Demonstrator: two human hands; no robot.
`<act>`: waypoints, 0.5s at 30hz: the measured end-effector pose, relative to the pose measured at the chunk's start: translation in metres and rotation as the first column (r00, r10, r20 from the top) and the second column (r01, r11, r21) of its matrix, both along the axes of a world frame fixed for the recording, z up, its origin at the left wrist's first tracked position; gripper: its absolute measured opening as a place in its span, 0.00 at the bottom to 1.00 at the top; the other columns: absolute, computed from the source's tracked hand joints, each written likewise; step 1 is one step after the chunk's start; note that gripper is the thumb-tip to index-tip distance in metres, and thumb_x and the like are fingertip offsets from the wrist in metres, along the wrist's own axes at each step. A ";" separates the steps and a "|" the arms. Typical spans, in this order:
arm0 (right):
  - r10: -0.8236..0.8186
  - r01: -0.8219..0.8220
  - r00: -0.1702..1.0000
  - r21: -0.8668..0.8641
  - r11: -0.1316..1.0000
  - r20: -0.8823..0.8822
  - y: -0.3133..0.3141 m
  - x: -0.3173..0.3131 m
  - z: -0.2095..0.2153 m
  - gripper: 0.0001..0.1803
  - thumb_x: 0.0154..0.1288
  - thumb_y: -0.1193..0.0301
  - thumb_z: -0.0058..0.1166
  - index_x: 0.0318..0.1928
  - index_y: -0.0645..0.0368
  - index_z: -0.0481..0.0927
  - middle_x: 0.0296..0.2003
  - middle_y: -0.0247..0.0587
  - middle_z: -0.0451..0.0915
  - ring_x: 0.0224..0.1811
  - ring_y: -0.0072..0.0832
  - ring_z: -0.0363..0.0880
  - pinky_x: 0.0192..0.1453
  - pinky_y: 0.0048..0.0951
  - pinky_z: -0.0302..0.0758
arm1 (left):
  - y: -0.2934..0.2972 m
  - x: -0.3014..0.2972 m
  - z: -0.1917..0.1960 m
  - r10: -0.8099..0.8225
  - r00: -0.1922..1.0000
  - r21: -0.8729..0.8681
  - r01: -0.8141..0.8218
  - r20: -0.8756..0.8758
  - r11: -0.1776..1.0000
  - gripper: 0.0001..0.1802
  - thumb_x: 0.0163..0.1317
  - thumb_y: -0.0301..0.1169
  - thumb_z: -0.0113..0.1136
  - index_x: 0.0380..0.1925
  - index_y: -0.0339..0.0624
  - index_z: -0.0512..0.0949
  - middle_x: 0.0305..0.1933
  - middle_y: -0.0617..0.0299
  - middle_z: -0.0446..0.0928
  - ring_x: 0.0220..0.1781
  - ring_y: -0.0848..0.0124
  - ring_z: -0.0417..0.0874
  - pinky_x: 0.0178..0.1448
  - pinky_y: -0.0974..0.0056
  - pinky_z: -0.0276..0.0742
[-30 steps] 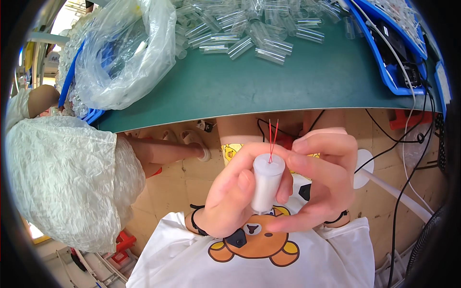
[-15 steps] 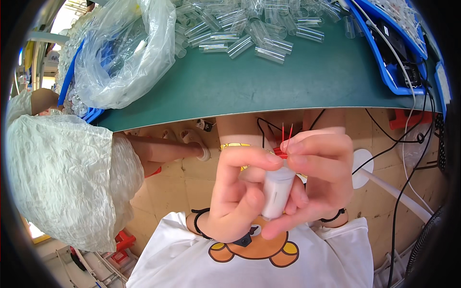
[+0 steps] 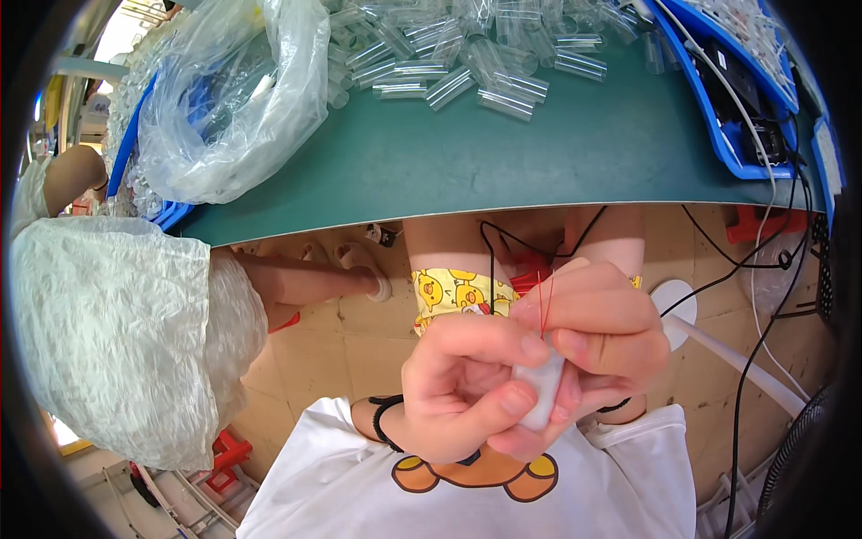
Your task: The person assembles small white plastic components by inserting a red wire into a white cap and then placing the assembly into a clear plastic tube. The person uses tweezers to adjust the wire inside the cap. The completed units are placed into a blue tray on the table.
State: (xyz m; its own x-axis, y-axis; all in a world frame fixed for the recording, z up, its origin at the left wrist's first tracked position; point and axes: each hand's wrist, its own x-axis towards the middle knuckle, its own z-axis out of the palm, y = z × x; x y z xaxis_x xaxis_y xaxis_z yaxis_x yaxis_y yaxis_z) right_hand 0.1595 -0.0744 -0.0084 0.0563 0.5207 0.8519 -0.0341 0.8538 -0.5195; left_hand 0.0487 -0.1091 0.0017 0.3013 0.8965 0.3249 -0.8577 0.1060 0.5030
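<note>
Over my lap I hold a small white cylinder [image 3: 540, 395] between my two hands, tilted with its top leaning away from me. Two thin red wires [image 3: 545, 305] stick up from its upper end. My left hand [image 3: 462, 382] is closed round its left side, thumb and forefinger pressing on it. The fingers of my right hand [image 3: 606, 337] are curled at the upper end beside the wires, and some support the cylinder from the right and below. Its top rim is mostly hidden behind my fingers.
A green table [image 3: 503, 162] lies ahead, with many clear plastic tubes [image 3: 449, 85] heaped at its far side. A clear plastic bag [image 3: 287, 135] fills its left. Blue trays [image 3: 732, 148] stand at the right, near hanging cables [image 3: 750, 355]. Another person's sleeve [image 3: 108, 332] is close on my left.
Both hands and the white cylinder have shifted slightly right and toward me. My right fingers have closed over its top, hiding the red piece seen there earlier. The wires now lean closer together.
</note>
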 end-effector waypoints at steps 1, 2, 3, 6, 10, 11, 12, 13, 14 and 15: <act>-0.016 0.016 1.000 0.013 1.000 0.019 0.001 -0.001 0.001 0.35 0.32 0.62 0.74 0.38 0.68 0.68 0.33 0.49 0.71 0.27 0.33 0.73 0.24 0.26 0.74 | 0.001 -0.002 0.000 0.009 1.000 0.005 -0.009 -0.001 1.000 0.13 0.60 0.15 0.41 0.46 0.30 0.61 0.41 0.47 0.68 0.41 0.64 0.75 0.44 0.60 0.72; -0.032 0.031 0.999 0.027 0.999 0.037 0.003 -0.002 0.001 0.35 0.32 0.62 0.74 0.37 0.69 0.68 0.33 0.49 0.71 0.27 0.33 0.73 0.24 0.26 0.74 | 0.002 -0.003 0.000 0.016 1.000 0.011 -0.016 -0.005 1.000 0.13 0.60 0.15 0.41 0.46 0.30 0.61 0.41 0.46 0.68 0.40 0.64 0.75 0.43 0.60 0.72; -0.046 0.044 0.997 0.040 0.998 0.053 0.004 -0.003 0.001 0.35 0.32 0.62 0.74 0.37 0.69 0.69 0.33 0.49 0.71 0.27 0.34 0.73 0.24 0.26 0.74 | 0.002 -0.005 -0.001 0.026 1.000 0.018 -0.026 -0.011 1.000 0.13 0.60 0.15 0.41 0.46 0.30 0.61 0.41 0.46 0.68 0.40 0.64 0.75 0.43 0.60 0.73; -0.070 0.067 0.994 0.038 0.997 0.086 0.004 -0.005 0.004 0.35 0.35 0.60 0.73 0.39 0.68 0.68 0.31 0.48 0.72 0.26 0.35 0.74 0.24 0.25 0.73 | 0.004 -0.009 0.001 0.026 1.000 0.010 -0.026 -0.013 1.000 0.12 0.60 0.15 0.42 0.45 0.30 0.62 0.41 0.46 0.68 0.39 0.64 0.76 0.42 0.61 0.73; -0.083 0.069 0.991 -0.127 0.990 -0.104 -0.005 -0.020 0.003 0.29 0.38 0.65 0.72 0.39 0.65 0.73 0.35 0.45 0.75 0.33 0.34 0.76 0.31 0.26 0.74 | 0.008 -0.011 0.002 0.043 0.998 0.047 -0.041 -0.038 0.998 0.12 0.62 0.18 0.42 0.46 0.30 0.60 0.39 0.45 0.69 0.39 0.64 0.76 0.40 0.62 0.74; -0.091 0.076 0.993 -0.171 0.982 -0.078 -0.007 -0.019 0.006 0.30 0.37 0.63 0.73 0.40 0.64 0.73 0.36 0.45 0.75 0.34 0.33 0.76 0.32 0.25 0.74 | 0.010 -0.011 0.001 0.019 1.000 0.051 -0.019 -0.014 0.999 0.12 0.63 0.20 0.42 0.47 0.31 0.59 0.38 0.44 0.69 0.38 0.63 0.76 0.39 0.62 0.74; -0.109 0.094 0.992 -0.198 0.976 -0.064 -0.008 -0.019 0.008 0.32 0.37 0.62 0.73 0.41 0.64 0.73 0.36 0.44 0.75 0.35 0.32 0.76 0.33 0.25 0.74 | 0.012 -0.011 0.002 0.000 1.000 0.057 -0.001 0.009 0.998 0.13 0.64 0.21 0.41 0.48 0.33 0.58 0.37 0.44 0.70 0.38 0.63 0.76 0.38 0.62 0.74; -0.126 0.112 0.991 -0.224 0.968 -0.049 -0.009 -0.020 0.010 0.33 0.36 0.61 0.74 0.42 0.64 0.73 0.37 0.44 0.75 0.35 0.32 0.76 0.34 0.25 0.74 | 0.013 -0.011 0.003 -0.019 0.999 0.064 0.017 0.031 0.998 0.13 0.65 0.22 0.41 0.48 0.34 0.57 0.36 0.43 0.70 0.37 0.63 0.77 0.37 0.63 0.75; -0.159 0.144 0.986 -0.235 0.961 -0.047 -0.009 -0.022 0.011 0.34 0.35 0.60 0.74 0.42 0.63 0.73 0.37 0.44 0.75 0.34 0.31 0.76 0.34 0.25 0.74 | 0.013 -0.011 0.004 0.014 1.000 0.025 -0.014 -0.027 1.000 0.12 0.65 0.24 0.42 0.47 0.38 0.56 0.32 0.43 0.71 0.32 0.63 0.77 0.34 0.63 0.74; -0.196 0.180 0.980 -0.246 0.952 -0.041 -0.009 -0.022 0.012 0.34 0.34 0.60 0.74 0.42 0.63 0.74 0.37 0.43 0.75 0.34 0.31 0.76 0.34 0.24 0.75 | 0.011 -0.011 0.005 0.041 0.996 -0.014 -0.042 -0.085 0.999 0.12 0.64 0.27 0.43 0.45 0.43 0.54 0.28 0.42 0.72 0.28 0.64 0.76 0.31 0.64 0.74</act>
State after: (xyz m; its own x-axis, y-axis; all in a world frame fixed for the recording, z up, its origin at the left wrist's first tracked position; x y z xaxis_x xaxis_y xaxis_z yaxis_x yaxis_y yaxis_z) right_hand 0.1372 -0.0834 0.0034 0.2237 0.6838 0.6945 0.0749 0.6984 -0.7118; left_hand 0.0382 -0.0979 0.0066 0.2892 0.9137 0.2855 -0.8162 0.0795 0.5723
